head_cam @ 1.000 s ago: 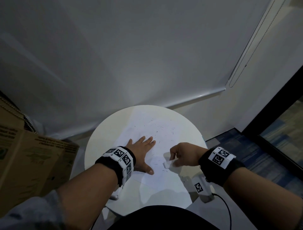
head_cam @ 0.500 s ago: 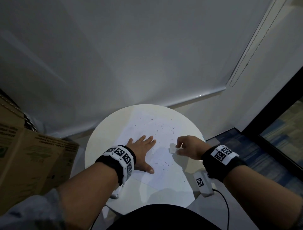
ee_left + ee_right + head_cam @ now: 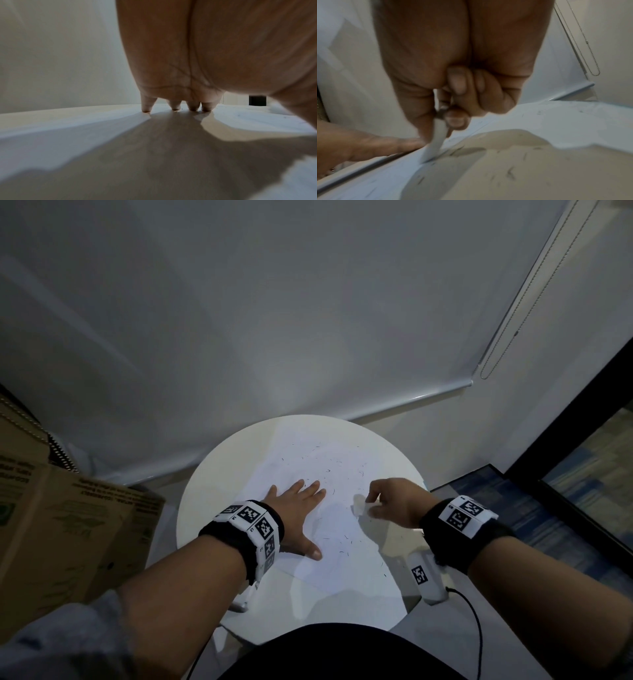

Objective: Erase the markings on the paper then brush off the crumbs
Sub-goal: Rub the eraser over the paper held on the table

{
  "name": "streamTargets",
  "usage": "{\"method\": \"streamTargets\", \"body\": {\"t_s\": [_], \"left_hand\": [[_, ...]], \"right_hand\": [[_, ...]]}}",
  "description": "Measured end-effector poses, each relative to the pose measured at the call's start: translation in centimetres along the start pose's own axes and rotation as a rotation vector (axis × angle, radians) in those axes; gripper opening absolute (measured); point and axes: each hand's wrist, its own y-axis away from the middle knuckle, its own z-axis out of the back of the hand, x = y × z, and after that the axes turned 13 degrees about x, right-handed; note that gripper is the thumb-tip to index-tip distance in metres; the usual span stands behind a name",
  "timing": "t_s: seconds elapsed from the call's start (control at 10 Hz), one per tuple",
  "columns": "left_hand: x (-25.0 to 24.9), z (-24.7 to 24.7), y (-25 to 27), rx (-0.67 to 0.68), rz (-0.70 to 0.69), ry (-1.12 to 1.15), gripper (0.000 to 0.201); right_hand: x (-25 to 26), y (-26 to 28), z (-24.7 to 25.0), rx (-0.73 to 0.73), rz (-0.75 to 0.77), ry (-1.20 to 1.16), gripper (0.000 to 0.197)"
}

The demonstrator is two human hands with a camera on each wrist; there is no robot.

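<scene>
A white sheet of paper (image 3: 342,559) lies on the round white table (image 3: 205,508), strewn with several dark eraser crumbs (image 3: 329,470). My left hand (image 3: 301,508) lies flat on the paper's left part, fingers spread and straight, fingertips (image 3: 145,108) pressing down. My right hand (image 3: 380,501) pinches a white eraser (image 3: 359,506) between thumb and curled fingers. In the right wrist view the eraser (image 3: 435,143) touches the paper (image 3: 573,121) with its lower end, close to my left hand's thumb (image 3: 385,144). Crumbs (image 3: 510,174) lie in the hand's shadow.
A brown cardboard box (image 3: 68,525) stands left of the table. A lowered white roller blind (image 3: 274,302) hangs behind it, with a bead chain (image 3: 507,320) at the right. A small white device with a cable (image 3: 424,577) sits under my right wrist at the table's edge.
My right hand with the eraser has moved away from me and to the right across the paper, then slightly back left. The left hand has stayed pressed on the sheet.
</scene>
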Motion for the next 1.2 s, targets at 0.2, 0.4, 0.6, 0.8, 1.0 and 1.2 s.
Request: {"method": "streamTargets", "body": {"t_s": [0.2, 0.4, 0.6, 0.8, 1.0, 1.2], "left_hand": [[0.0, 0.0, -0.1, -0.004, -0.003, -0.005, 0.116], [0.0, 0.1, 0.0, -0.008, -0.003, -0.01, 0.116], [0.1, -0.1, -0.1, -0.013, -0.003, -0.011, 0.116], [0.0, 0.0, -0.2, -0.013, 0.002, -0.008, 0.116], [-0.1, -0.1, 0.0, -0.016, 0.002, -0.011, 0.115], [0.0, -0.1, -0.1, -0.015, 0.001, -0.017, 0.115]], "right_hand": [[0.9, 0.5, -1.2, 0.129, 0.087, -0.065, 0.01], [1.9, 0.3, -1.0, 0.159, 0.111, 0.015, 0.015], [2.5, 0.9, -1.6, 0.27, 0.165, 0.048, 0.014], [2.1, 0.3, -1.2, 0.099, 0.126, 0.033, 0.015], [2.7, 0.1, -1.2, 0.114, 0.11, 0.081, 0.018], [3.2, 0.6, -1.7, 0.271, 0.151, 0.078, 0.019]]}}
